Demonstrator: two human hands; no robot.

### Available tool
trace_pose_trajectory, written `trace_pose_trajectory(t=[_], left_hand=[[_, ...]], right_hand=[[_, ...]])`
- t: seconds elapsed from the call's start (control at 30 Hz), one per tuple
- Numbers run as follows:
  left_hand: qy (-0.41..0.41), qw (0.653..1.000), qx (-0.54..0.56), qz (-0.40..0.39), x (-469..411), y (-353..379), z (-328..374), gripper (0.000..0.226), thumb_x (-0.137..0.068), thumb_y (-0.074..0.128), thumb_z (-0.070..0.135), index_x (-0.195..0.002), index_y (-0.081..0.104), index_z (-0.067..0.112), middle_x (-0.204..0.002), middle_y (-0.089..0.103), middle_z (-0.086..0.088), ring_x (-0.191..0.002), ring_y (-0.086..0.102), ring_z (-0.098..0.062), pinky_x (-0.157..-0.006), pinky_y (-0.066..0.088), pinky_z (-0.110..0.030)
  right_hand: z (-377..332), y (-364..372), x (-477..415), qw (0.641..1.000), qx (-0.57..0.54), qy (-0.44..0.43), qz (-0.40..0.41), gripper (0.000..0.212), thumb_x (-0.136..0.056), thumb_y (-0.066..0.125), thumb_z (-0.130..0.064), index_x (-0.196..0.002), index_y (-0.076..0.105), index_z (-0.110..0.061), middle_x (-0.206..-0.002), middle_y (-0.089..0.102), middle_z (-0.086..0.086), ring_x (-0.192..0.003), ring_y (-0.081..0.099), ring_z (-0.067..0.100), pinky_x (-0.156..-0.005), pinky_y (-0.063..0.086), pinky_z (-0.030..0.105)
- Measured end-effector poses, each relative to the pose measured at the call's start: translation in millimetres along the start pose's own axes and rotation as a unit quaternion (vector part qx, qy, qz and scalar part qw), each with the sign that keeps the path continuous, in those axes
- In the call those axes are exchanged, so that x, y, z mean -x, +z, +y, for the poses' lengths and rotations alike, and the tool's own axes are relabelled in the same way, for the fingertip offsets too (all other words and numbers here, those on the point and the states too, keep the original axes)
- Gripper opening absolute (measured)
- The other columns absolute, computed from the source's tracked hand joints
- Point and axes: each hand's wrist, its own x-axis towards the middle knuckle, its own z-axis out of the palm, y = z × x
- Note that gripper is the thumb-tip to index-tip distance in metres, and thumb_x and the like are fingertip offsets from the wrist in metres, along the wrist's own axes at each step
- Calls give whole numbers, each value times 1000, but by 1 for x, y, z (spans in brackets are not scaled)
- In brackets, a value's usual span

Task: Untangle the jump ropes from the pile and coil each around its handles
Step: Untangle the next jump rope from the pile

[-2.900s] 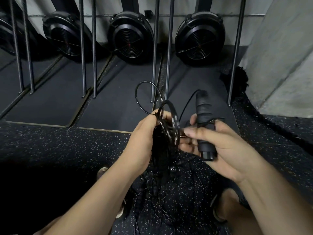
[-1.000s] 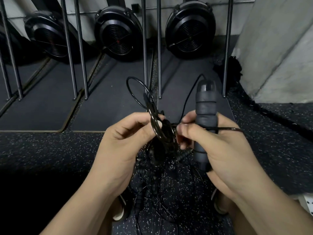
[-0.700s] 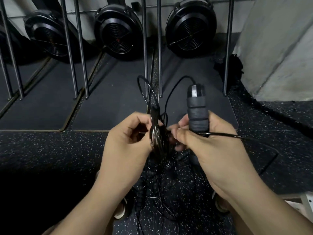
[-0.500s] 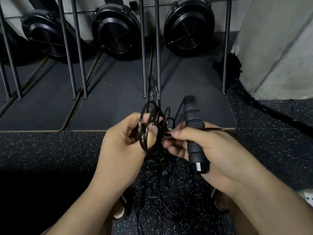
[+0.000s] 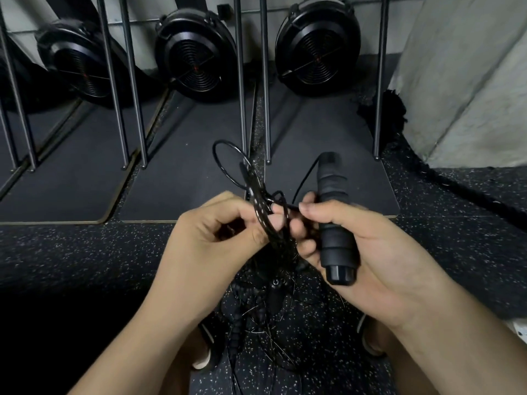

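Head view. Half a second ago the coil (image 5: 263,220) faced the camera as an open ring – now it has turned edge-on, a narrow dark band between the two hands. A thin loop (image 5: 225,161) that was tucked in with it now stands free, up and to the far left of the coil. The strand that ran off to the right from the right forefinger no longer shows there. The handle (image 5: 333,220) has barely shifted; it stands a little more upright.

The left hand (image 5: 211,246) is held palm inward, thumb and fingertips pinching the coil near its middle. The right hand (image 5: 370,252) is clenched round the handle, the butt end poking out below the palm, the top end above the fingers. Its forefinger reaches left, tip just beside the coil. A cord (image 5: 303,181) leaves the top of the handle and curves down and left into the gap between the hands.

Under the hands the tangle (image 5: 265,303) hangs from the coil – beaded and thin ropes mixed, with another handle in it – down towards the speckled floor (image 5: 85,252) between two shoes (image 5: 204,352). Whether it reaches the floor I cannot tell.

Farther off lie dark mats (image 5: 185,172), with upright metal bars (image 5: 242,81) standing on them, three round black fans (image 5: 196,58) behind, and a concrete wall (image 5: 470,81) at the far right.
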Motion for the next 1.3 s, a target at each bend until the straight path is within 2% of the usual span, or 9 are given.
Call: trace_pose_trajectory(t=[0.23,0.5,0.57,0.7,0.9,1.0,1.07,1.2,1.3], left_hand=[[-62,998,28,-1,6,16,1,33,-83,83,-5,-93,55,9,-93,70,-21,-85,68,-39,-83,54,-69],[3,993,-122,11,2,13,11,42,-81,74,-13,-88,61,26,-86,70,6,-80,69,-14,-75,60,-39],[15,993,-113,14,5,11,10,38,-80,79,-6,-88,63,28,-89,70,3,-82,69,-18,-75,58,-42],[-22,1000,-5,-9,11,8,5,26,-85,89,14,-104,72,17,-98,76,-7,-94,72,-34,-87,60,-52],[-78,995,68,-13,8,12,0,26,-82,85,24,-105,75,20,-75,64,-10,-59,59,-21,-66,52,-31],[-85,993,76,-15,6,13,-2,26,-82,86,23,-105,74,18,-76,53,-11,-57,51,-18,-60,48,-29],[-85,993,84,-1,6,14,-1,26,-81,88,23,-103,75,19,-79,46,-13,-59,45,-12,-57,43,-23],[-96,984,151,3,6,18,1,22,-85,81,10,-106,76,7,-71,38,-2,-54,41,-1,-56,40,-10],[-109,977,183,8,5,18,2,23,-88,77,3,-109,74,-3,-80,39,-11,-53,45,-1,-54,42,-8]], right_hand=[[6,-5,-4,993,96,-59,-20,24,-77,73,2,-98,70,-9,-79,67,7,-65,62,15,-52,50,22],[19,-8,-11,986,-93,56,-126,24,-82,67,6,-99,73,-10,-96,74,12,-53,50,3,-49,44,15],[18,-8,-13,992,-40,37,-117,32,-84,69,4,-114,66,-7,-95,73,11,-56,55,5,-50,46,17],[12,-11,-17,993,81,-60,-67,28,-81,76,3,-104,73,-13,-100,71,12,-73,67,15,-58,53,23],[22,-12,-18,978,160,-134,-5,25,-83,78,0,-100,71,-17,-99,74,15,-88,71,29,-74,60,44],[21,-16,-22,932,270,-232,65,19,-92,77,5,-93,68,-11,-86,72,4,-81,69,18,-76,59,33],[17,-17,-22,892,369,-250,76,10,-94,77,-7,-98,71,-14,-82,75,-10,-78,69,5,-74,55,19],[18,-18,-18,815,533,-207,96,23,-95,61,-51,-107,75,-36,-95,78,-21,-89,70,-2,-79,55,24],[18,-15,-17,832,516,-175,103,30,-92,57,-64,-99,75,-41,-75,72,-24,-70,66,-3,-63,46,23]])
